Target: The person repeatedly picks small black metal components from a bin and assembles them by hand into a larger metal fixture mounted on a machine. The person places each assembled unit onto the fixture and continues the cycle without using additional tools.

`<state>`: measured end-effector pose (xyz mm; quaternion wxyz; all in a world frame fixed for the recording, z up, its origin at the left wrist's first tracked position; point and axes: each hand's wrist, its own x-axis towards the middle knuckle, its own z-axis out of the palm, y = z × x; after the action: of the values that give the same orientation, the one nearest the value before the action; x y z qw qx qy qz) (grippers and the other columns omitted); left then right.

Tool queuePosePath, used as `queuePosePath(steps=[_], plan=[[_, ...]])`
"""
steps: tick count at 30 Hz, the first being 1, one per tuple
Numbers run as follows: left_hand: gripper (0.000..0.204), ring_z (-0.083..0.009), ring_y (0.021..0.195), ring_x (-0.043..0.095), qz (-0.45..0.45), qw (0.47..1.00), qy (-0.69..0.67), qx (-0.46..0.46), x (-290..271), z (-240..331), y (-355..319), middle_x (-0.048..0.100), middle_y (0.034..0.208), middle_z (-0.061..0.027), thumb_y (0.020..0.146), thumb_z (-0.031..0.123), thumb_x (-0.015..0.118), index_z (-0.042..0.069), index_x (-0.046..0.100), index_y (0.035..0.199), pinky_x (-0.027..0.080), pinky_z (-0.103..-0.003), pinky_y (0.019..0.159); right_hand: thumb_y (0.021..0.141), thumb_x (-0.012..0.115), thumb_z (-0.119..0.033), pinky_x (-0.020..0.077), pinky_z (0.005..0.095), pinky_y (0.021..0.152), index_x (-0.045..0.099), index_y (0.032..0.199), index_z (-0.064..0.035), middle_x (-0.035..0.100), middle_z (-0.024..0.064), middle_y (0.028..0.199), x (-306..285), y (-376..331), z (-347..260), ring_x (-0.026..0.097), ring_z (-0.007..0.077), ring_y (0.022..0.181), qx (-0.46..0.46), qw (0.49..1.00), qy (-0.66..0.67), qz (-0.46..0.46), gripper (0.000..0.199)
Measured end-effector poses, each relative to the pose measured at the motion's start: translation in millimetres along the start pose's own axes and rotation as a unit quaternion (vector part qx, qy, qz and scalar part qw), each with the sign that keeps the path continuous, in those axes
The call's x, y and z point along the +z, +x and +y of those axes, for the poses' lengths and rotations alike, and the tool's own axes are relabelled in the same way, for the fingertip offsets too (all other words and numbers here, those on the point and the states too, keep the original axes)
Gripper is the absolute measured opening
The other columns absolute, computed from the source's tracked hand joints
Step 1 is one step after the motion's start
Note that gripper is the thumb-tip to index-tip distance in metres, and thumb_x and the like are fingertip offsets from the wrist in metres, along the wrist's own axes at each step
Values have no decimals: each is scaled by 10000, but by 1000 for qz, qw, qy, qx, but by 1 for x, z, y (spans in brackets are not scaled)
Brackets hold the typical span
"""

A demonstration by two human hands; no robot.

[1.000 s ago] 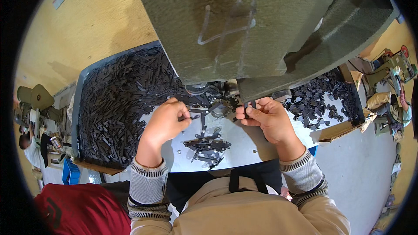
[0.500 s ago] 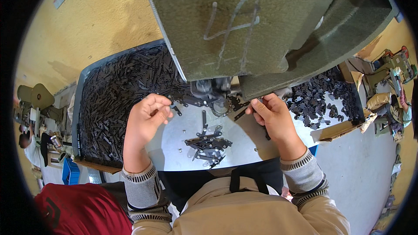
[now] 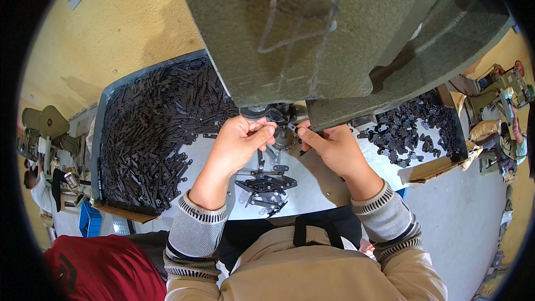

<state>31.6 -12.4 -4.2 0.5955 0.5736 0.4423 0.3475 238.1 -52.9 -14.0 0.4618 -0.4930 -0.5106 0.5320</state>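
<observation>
Both my hands meet under the head of an olive-green press [image 3: 278, 39], close to its round metal work point [image 3: 280, 144]. My left hand [image 3: 242, 140] is closed in a pinch at the left of that point; whatever lies between its fingertips is too small to make out. A short dark metal strip [image 3: 292, 127] sticks out from the thumb and fingers of my right hand [image 3: 330, 147], which pinches it on the right side. Nearer to me, a loose heap of black strips joined by rivets [image 3: 266, 187] lies on the metal table [image 3: 312, 203].
A large tray [image 3: 103, 117] on the left is heaped with long black metal strips [image 3: 150, 122]. To the right, a cardboard-edged box [image 3: 429, 171] holds small black plates [image 3: 412, 125]. A person in a red garment [image 3: 106, 267] sits close on my left; other people are farther off.
My left hand has moved right, from beside the strip pile to the press's work point. My right hand has shifted left toward it, and the strip in its fingers now shows.
</observation>
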Motion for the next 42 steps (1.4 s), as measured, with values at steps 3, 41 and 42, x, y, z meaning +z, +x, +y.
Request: queuePosePath(steps=[3,41,42], plan=[[190,-80,645,573,0,999,41,-6,-1,-3,1,659,781,-58,895,142,652,-38,616,942,435,-190,566,890,634,-188,454,240,621,646,908,-4,633,22,723,3,7,-2,565,92,658,6,997,-70,-8,185],[127,-67,638,477,129,971,-173,105,-21,-6,-6,521,752,16,845,-44,509,49,555,919,352,-188,547,816,708,-219,516,336,585,688,919,-92,688,97,841,13,13,4,659,262,667,-259,909,-321,54,165],[127,-69,635,476,124,972,-169,107,-21,-6,-5,519,746,16,844,-46,509,47,554,918,359,-192,551,823,701,-219,516,334,587,687,919,-85,688,104,843,13,13,3,660,264,666,-257,911,-318,54,165]])
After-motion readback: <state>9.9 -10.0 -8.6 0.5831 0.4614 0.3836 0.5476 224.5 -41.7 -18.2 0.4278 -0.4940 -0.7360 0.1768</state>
